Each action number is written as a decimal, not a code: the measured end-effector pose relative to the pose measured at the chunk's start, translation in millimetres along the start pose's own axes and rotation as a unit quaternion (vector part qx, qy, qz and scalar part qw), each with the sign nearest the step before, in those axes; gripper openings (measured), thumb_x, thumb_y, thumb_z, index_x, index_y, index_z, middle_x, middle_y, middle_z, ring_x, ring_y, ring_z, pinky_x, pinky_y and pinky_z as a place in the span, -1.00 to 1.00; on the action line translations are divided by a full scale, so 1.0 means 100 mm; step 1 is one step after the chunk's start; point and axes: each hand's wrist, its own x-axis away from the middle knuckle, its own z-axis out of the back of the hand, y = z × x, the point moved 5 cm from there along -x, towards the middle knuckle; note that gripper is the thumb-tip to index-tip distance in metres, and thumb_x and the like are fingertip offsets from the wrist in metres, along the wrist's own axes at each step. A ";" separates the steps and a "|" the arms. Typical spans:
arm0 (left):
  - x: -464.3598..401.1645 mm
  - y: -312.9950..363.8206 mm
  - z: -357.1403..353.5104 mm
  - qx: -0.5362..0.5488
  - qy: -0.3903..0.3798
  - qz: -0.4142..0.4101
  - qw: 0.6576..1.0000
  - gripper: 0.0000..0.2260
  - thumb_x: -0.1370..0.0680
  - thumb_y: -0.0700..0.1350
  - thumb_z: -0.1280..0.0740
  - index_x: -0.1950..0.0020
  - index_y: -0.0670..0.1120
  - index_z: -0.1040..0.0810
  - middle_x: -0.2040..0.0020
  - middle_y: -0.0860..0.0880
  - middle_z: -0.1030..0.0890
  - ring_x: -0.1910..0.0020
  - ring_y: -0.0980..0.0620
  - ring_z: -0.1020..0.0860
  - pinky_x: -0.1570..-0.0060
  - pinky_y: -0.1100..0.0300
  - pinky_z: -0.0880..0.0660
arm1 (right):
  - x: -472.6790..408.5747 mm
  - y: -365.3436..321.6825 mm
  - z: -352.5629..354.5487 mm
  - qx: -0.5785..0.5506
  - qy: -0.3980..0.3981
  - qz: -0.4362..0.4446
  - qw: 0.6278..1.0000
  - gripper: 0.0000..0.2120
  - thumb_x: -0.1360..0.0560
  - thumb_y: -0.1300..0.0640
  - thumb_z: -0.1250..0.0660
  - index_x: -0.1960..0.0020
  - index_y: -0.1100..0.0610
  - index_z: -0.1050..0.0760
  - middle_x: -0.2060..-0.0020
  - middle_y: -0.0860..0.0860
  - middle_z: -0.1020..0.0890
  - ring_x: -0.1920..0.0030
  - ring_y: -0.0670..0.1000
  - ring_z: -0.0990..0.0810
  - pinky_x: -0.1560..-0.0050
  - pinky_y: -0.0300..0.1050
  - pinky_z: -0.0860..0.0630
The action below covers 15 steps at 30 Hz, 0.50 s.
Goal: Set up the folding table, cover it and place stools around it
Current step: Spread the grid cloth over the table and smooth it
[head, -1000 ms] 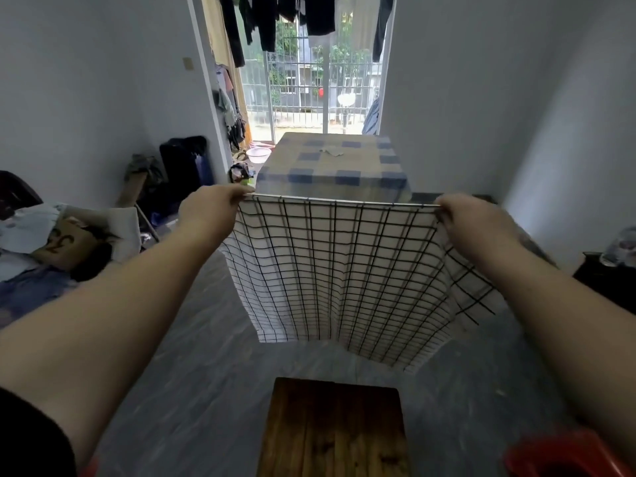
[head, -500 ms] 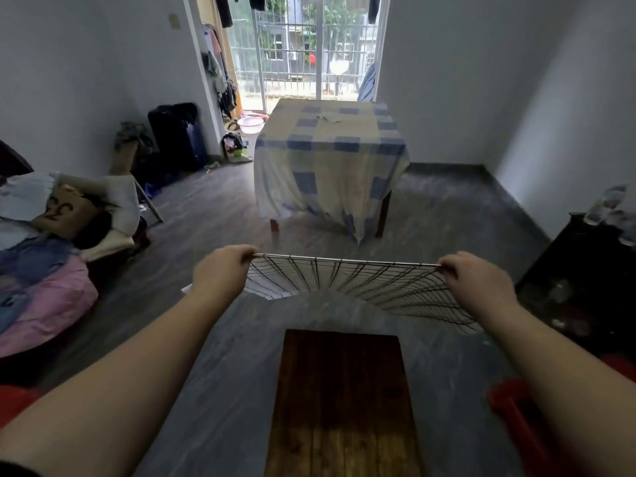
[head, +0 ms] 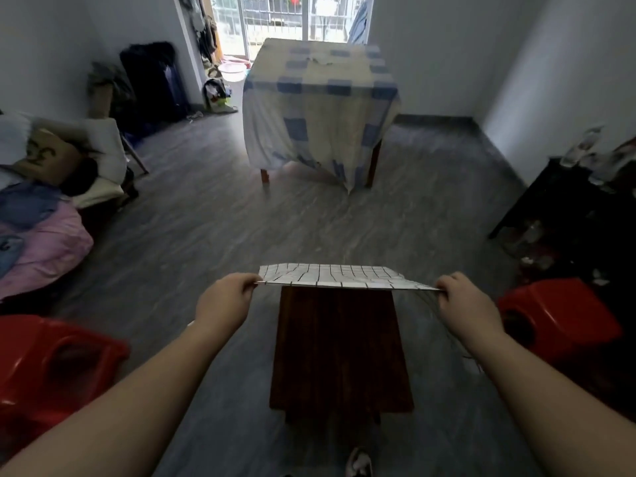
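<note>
Checked cloth (head: 330,277) is stretched almost flat above the far end of a dark wooden worktop (head: 339,349), its near corners pinched in the grip of the left hand (head: 225,301) and right hand (head: 464,302). Red stools (head: 51,366) (head: 561,316) stand either side.

Probably a home: bedding-strewn bed (head: 38,232), cloth-covered table (head: 320,98), barred balcony door (head: 292,15).

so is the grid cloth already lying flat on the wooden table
No, the grid cloth is held stretched in the air above the wooden table's far edge, pinched by the left hand and right hand.
</note>
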 end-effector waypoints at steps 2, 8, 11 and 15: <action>0.19 -0.06 -0.16 0.004 -0.019 0.017 1.000 -0.77 -0.59 -0.01 -0.22 -0.14 0.20 -0.63 -0.15 0.07 -0.65 -0.13 -0.05 -0.59 0.01 0.06 -0.53 | 0.22 0.11 -0.22 -0.011 -0.032 -0.009 0.999 -0.89 -0.54 0.09 -0.22 0.02 -0.02 -0.52 -0.02 -0.01 -0.51 0.02 0.19 -0.60 0.08 0.03 -0.52; 0.70 -0.12 -0.74 0.042 -0.035 0.074 0.996 -0.76 -0.59 -0.13 -0.24 -0.14 0.05 -0.64 -0.14 -0.02 -0.66 -0.12 -0.09 -0.59 0.00 0.09 -0.48 | 0.73 0.43 -0.86 -0.091 -0.083 -0.067 0.990 -0.80 -0.47 0.27 -0.26 -0.03 0.09 -0.55 -0.07 0.09 -0.54 -0.06 0.21 -0.56 -0.02 0.00 -0.46; 0.95 -0.21 -1.13 0.046 -0.037 0.098 0.993 -0.78 -0.58 -0.18 -0.25 -0.12 -0.01 -0.64 -0.10 -0.07 -0.66 -0.09 -0.14 -0.59 0.01 0.05 -0.49 | 1.00 0.57 -1.26 -0.117 -0.104 -0.089 0.984 -0.75 -0.47 0.31 -0.25 -0.09 0.14 -0.56 -0.11 0.06 -0.53 -0.10 0.16 -0.54 0.02 -0.12 -0.35; 1.32 -0.38 -1.68 0.037 -0.054 0.127 0.990 -0.77 -0.57 -0.21 -0.25 -0.12 -0.05 -0.65 -0.09 -0.09 -0.65 -0.09 -0.14 -0.58 0.01 0.04 -0.49 | 1.35 0.76 -1.84 -0.139 -0.139 -0.105 0.975 -0.77 -0.46 0.30 -0.23 -0.05 0.11 -0.55 -0.04 -0.02 -0.48 0.01 0.09 -0.51 0.06 -0.12 -0.34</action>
